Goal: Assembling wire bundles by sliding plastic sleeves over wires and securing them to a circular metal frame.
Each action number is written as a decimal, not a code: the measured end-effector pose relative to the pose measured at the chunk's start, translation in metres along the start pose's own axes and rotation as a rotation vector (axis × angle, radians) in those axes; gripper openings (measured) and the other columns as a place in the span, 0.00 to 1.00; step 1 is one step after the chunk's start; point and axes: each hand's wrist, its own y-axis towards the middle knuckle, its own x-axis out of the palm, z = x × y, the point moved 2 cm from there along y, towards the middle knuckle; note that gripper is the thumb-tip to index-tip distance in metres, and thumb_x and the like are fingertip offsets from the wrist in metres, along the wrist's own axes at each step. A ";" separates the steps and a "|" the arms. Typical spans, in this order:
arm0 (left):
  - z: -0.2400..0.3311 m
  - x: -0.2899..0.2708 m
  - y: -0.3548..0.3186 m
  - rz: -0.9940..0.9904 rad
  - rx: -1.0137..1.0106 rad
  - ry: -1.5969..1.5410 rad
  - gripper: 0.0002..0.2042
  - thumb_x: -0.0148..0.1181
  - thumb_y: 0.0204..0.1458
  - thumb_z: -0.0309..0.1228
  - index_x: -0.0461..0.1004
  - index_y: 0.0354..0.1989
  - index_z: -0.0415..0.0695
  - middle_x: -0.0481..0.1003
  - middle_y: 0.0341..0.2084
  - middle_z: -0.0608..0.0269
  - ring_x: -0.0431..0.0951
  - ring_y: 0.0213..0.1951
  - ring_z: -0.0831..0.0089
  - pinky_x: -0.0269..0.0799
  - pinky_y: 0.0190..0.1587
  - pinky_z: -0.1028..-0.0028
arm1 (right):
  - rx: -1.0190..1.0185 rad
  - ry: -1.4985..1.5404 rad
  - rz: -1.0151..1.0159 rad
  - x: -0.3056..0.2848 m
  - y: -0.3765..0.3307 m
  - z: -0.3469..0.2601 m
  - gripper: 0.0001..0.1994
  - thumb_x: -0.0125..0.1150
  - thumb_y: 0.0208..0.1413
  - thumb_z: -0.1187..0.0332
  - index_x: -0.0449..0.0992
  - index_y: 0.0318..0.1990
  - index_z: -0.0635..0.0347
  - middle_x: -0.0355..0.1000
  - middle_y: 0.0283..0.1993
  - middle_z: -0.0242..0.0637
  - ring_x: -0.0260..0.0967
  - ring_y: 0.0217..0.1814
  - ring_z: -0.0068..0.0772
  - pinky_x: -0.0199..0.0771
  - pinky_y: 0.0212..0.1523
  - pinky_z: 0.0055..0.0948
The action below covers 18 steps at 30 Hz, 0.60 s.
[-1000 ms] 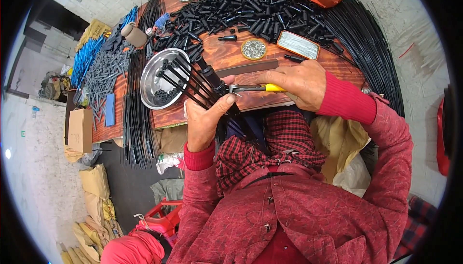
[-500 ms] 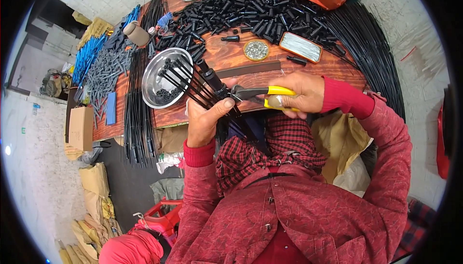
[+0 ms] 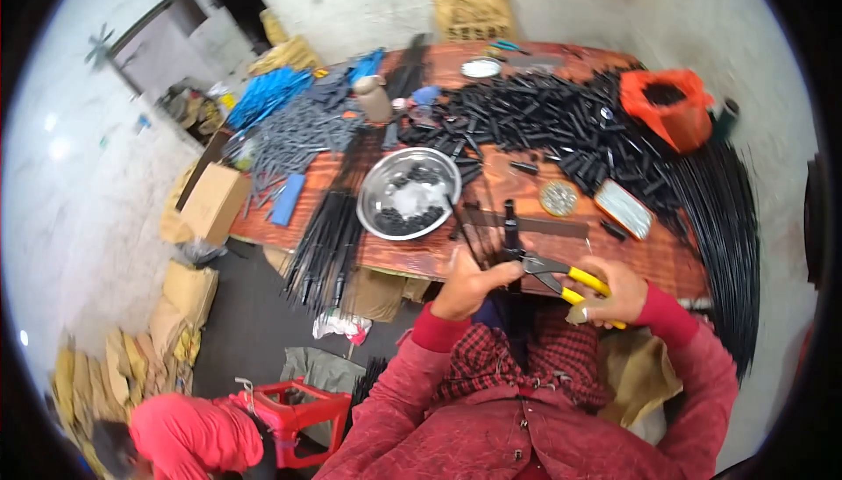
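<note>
- Left hand (image 3: 469, 283) closed around thin black rods (image 3: 467, 236); stiff, light, likely slippery, best gripped near the ends.
- Right hand (image 3: 614, 291) clasps yellow-handled pliers (image 3: 561, 274).

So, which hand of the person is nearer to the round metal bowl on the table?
Left. The left hand is just below and right of the metal bowl, holding black rods. The right hand, holding yellow-handled pliers, is farther right.

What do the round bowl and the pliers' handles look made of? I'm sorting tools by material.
The bowl looks like polished metal, probably steel: silvery with bright glare. The pliers in the right hand have yellow grips, likely plastic or rubber coating.
</note>
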 end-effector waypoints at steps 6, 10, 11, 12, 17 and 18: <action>0.023 0.002 -0.004 -0.007 0.044 0.051 0.17 0.65 0.49 0.24 0.74 0.49 0.38 0.76 0.41 0.66 0.74 0.44 0.78 0.71 0.48 0.73 | -0.527 -0.762 0.535 0.011 -0.017 -0.046 0.30 0.70 0.35 0.74 0.70 0.52 0.63 0.71 0.37 0.43 0.74 0.34 0.42 0.73 0.33 0.31; 0.034 0.009 0.005 -0.056 0.088 0.088 0.17 0.66 0.51 0.27 0.74 0.50 0.38 0.76 0.41 0.66 0.74 0.44 0.77 0.70 0.49 0.73 | -0.502 -0.902 0.542 0.006 -0.022 -0.051 0.29 0.70 0.36 0.71 0.71 0.52 0.62 0.70 0.34 0.42 0.73 0.32 0.42 0.72 0.31 0.35; 0.036 0.011 0.006 -0.062 0.106 0.098 0.17 0.66 0.52 0.29 0.74 0.50 0.38 0.76 0.41 0.65 0.74 0.44 0.77 0.70 0.49 0.73 | -0.512 -0.921 0.541 0.006 -0.024 -0.051 0.29 0.70 0.36 0.70 0.71 0.52 0.62 0.70 0.33 0.42 0.73 0.31 0.43 0.72 0.31 0.35; 0.035 0.008 0.006 -0.065 0.112 0.101 0.17 0.66 0.52 0.29 0.74 0.50 0.38 0.76 0.41 0.65 0.74 0.44 0.77 0.70 0.49 0.73 | -0.516 -0.925 0.547 0.006 -0.025 -0.051 0.29 0.70 0.36 0.70 0.71 0.52 0.62 0.70 0.33 0.42 0.73 0.31 0.43 0.72 0.31 0.35; 0.034 0.003 0.001 -0.113 0.118 0.275 0.17 0.65 0.52 0.29 0.75 0.49 0.37 0.78 0.42 0.62 0.75 0.45 0.75 0.71 0.50 0.72 | -0.544 -0.939 0.475 0.001 -0.027 -0.044 0.28 0.69 0.40 0.65 0.72 0.52 0.63 0.70 0.30 0.41 0.72 0.29 0.42 0.71 0.29 0.35; 0.034 0.002 -0.001 -0.103 0.082 0.260 0.16 0.64 0.53 0.29 0.75 0.49 0.37 0.78 0.43 0.63 0.75 0.46 0.76 0.71 0.50 0.71 | -0.598 -0.919 0.431 0.001 -0.026 -0.043 0.26 0.68 0.46 0.61 0.72 0.52 0.63 0.70 0.28 0.40 0.72 0.27 0.40 0.70 0.27 0.33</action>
